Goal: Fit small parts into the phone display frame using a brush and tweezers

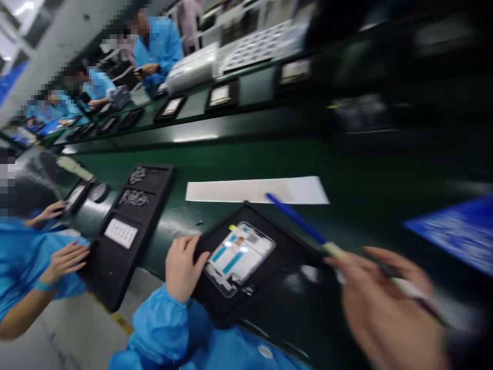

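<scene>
At lower centre, the phone frame (239, 253) sits in a black tray (265, 303) that the left hand (184, 267) should grip firmly by its edge while the right hand (379, 303), closed on a blue-tipped tool (296, 218), works steadily above the green table (231, 154).

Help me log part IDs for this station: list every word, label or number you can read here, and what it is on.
None can be read.
White label in the compartment tray: dark rows of print, too small.
Blue sheet at right: pale marks, blurred.
Device in the black holder by the left hand: blue strips, no legible text.
Blue-tipped tool in the right hand: no marking visible.
Far cards: blurred.
</scene>
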Tool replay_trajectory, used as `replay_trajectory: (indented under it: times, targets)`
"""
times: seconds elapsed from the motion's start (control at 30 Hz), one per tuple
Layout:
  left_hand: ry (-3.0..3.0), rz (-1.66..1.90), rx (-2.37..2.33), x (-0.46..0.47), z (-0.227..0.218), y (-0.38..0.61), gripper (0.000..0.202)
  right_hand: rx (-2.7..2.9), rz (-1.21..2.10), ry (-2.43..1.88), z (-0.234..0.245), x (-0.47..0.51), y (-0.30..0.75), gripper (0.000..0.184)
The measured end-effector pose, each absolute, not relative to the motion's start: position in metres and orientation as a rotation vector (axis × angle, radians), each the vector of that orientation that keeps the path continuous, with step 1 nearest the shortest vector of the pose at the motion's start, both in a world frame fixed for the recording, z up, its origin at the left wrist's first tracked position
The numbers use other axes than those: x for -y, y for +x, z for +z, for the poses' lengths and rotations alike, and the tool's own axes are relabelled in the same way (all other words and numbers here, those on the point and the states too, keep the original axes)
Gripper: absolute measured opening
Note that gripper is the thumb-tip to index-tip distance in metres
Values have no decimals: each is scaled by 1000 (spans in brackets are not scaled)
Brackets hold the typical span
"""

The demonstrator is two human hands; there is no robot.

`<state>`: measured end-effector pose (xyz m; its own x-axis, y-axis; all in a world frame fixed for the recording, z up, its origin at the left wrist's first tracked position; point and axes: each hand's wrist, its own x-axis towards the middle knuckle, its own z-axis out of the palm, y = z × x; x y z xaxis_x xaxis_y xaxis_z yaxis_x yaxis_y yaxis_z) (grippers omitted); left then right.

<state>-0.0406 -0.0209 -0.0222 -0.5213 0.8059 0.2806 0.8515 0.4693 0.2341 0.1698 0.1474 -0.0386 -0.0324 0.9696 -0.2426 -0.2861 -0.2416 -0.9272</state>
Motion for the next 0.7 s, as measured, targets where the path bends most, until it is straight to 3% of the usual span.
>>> replay_trajectory:
  times: [0.1, 0.27, 0.47, 0.57, 0.7]
  targets:
    - [-1545, -479, 2508, 19, -27, -56, 27, 712, 1636, -1142, -36, -111, 164, 58]
    - [-1724, -716, 2572, 11, -14, -45, 24, 754, 1742, -966, -30, -103, 153, 46]
    - [-1682, -1026, 2821, 22, -18, 11, 45, 800, 1741, -894, -25, -140, 170, 51]
    - [-1692, -1056, 2826, 25, -21, 14, 43, 903, 1721, -925, -27, -143, 177, 48]
    - [-1607, -1563, 2782, 9, -3, 7, 38, 1165, 1588, -915, -18, -135, 181, 36]
